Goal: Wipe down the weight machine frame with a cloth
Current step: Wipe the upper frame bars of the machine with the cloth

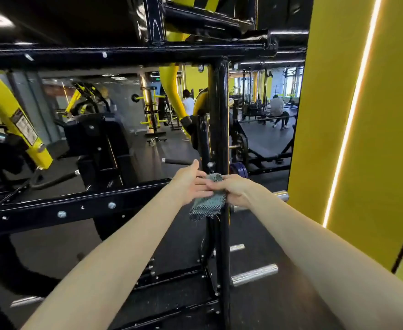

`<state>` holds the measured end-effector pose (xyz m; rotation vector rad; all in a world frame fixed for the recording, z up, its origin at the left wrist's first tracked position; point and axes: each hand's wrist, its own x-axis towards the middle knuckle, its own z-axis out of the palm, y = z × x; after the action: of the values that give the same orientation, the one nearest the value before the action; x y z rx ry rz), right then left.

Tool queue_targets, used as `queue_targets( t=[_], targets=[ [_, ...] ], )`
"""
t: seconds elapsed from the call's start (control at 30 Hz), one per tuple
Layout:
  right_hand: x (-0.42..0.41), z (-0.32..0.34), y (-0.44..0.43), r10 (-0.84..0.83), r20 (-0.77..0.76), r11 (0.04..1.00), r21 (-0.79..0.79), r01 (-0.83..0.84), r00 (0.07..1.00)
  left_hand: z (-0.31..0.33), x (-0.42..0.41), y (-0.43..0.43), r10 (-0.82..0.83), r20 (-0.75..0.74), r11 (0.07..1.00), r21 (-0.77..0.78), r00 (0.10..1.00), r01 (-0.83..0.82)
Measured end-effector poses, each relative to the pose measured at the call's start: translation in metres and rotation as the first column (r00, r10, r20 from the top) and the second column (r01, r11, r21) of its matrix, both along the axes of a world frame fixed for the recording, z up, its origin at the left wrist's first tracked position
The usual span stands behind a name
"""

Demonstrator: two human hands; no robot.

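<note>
The weight machine frame is black steel: an upright post (221,120) in the middle, a top crossbar (124,52) and a lower bolted crossbar (52,210). A grey-green checked cloth (208,203) lies against the post at mid height. My right hand (233,189) grips the cloth against the post. My left hand (191,182) is open, palm turned right, its fingers touching the cloth and my right hand's fingers. Part of the cloth hangs loose below the hands.
Chrome plate pegs (255,273) stick out right of the post lower down. A yellow wall panel (362,115) with a light strip stands close on the right. Yellow machine arms (12,115) and other gym equipment fill the left and background. People exercise far behind.
</note>
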<state>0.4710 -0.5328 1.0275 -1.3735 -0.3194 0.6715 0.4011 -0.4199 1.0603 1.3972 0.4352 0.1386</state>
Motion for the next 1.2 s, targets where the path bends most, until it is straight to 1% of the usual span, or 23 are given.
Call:
queue_targets(
  t=[0.1,0.13,0.17,0.2,0.23,0.27,0.33,0.4,0.47,0.57,0.63,0.7,0.77,0.83,0.9,0.93,0.97,1.0,1.07,1.1,1.13,1.17,1.2],
  targets=[
    [0.006,0.008,-0.01,-0.082,0.052,0.996,-0.037,0.084,0.995,-0.001,0.007,0.027,0.06,-0.001,0.946,0.318,0.998,-0.057],
    [0.007,0.01,-0.012,-0.08,0.047,0.996,-0.025,0.082,0.996,-0.006,0.007,0.032,0.021,-0.053,0.925,0.38,0.998,0.001],
    [0.006,0.014,-0.014,-0.072,0.037,0.997,0.004,0.072,0.997,-0.012,0.005,0.035,-0.091,-0.129,0.926,0.353,0.987,0.131],
    [0.006,0.016,-0.015,-0.061,0.021,0.997,0.048,0.06,0.998,-0.02,0.004,0.035,-0.242,-0.186,0.929,0.24,0.952,0.283],
    [0.005,0.018,-0.016,-0.048,0.012,0.996,0.082,0.046,0.999,-0.028,0.002,0.033,-0.377,-0.184,0.91,0.108,0.908,0.4],
    [0.006,0.019,-0.016,-0.045,0.002,0.994,0.102,0.044,0.999,-0.034,0.0,0.031,-0.448,-0.12,0.893,-0.002,0.886,0.451],
    [0.007,0.019,-0.017,-0.06,0.023,0.996,0.063,0.059,0.998,-0.045,0.004,0.031,-0.407,0.057,0.904,-0.115,0.912,0.411],
    [0.012,0.014,-0.019,-0.153,0.079,0.987,-0.035,0.156,0.985,-0.048,0.011,0.033,-0.239,0.155,0.962,-0.099,0.959,0.256],
    [0.015,0.007,-0.021,-0.266,0.107,0.958,-0.081,0.275,0.958,-0.049,0.016,0.037,-0.134,0.152,0.991,0.014,0.979,0.134],
    [0.022,0.0,-0.026,-0.332,0.07,0.943,-0.017,0.334,0.941,-0.046,0.016,0.038,-0.235,0.146,0.96,0.188,0.961,0.206],
    [0.028,-0.001,-0.032,-0.241,0.147,0.963,-0.085,0.255,0.959,-0.041,0.017,0.032,-0.286,0.121,0.909,0.348,0.951,0.23],
    [0.027,0.005,-0.037,-0.101,0.271,0.956,-0.241,0.169,0.957,-0.034,0.024,0.027,-0.26,0.11,0.864,0.47,0.959,0.181],
    [0.029,0.013,-0.041,-0.028,0.484,0.871,-0.416,0.259,0.875,-0.025,0.033,0.021,-0.207,0.145,0.802,0.591,0.967,0.083],
    [0.034,0.024,-0.044,0.034,0.661,0.768,-0.497,0.403,0.75,-0.013,0.042,0.015,-0.177,0.174,0.631,0.775,0.969,-0.024],
    [0.044,0.039,-0.048,0.059,0.737,0.736,-0.488,0.47,0.673,0.003,0.051,0.008,-0.161,0.19,0.443,0.891,0.968,-0.101],
    [0.053,0.049,-0.052,0.059,0.756,0.73,-0.479,0.488,0.652,0.013,0.058,0.003,-0.145,0.211,0.419,0.898,0.967,-0.134],
    [0.062,0.059,-0.058,0.052,0.766,0.726,-0.47,0.502,0.641,0.024,0.065,-0.001,-0.114,0.244,0.44,0.881,0.963,-0.171],
    [0.069,0.071,-0.064,0.033,0.786,0.733,-0.439,0.52,0.617,0.036,0.071,-0.008,-0.068,0.277,0.516,0.832,0.959,-0.204],
    [0.082,0.097,-0.078,-0.022,0.797,0.78,-0.364,0.509,0.603,0.058,0.082,-0.028,-0.001,0.32,0.76,0.616,0.948,-0.207],
    [0.089,0.108,-0.083,-0.056,0.787,0.805,-0.328,0.494,0.615,0.066,0.087,-0.04,0.0,0.34,0.856,0.487,0.941,-0.176],
    [0.097,0.121,-0.086,-0.085,0.783,0.823,-0.294,0.487,0.616,0.073,0.092,-0.053,-0.015,0.38,0.897,0.413,0.925,-0.155],
    [0.105,0.134,-0.088,-0.125,0.784,0.839,-0.244,0.486,0.608,0.078,0.098,-0.065,-0.037,0.424,0.892,0.423,0.905,-0.162],
    [0.112,0.145,-0.09,-0.157,0.786,0.853,-0.198,0.483,0.598,0.083,0.104,-0.076,-0.061,0.463,0.849,0.489,0.884,-0.198]
  ],
)
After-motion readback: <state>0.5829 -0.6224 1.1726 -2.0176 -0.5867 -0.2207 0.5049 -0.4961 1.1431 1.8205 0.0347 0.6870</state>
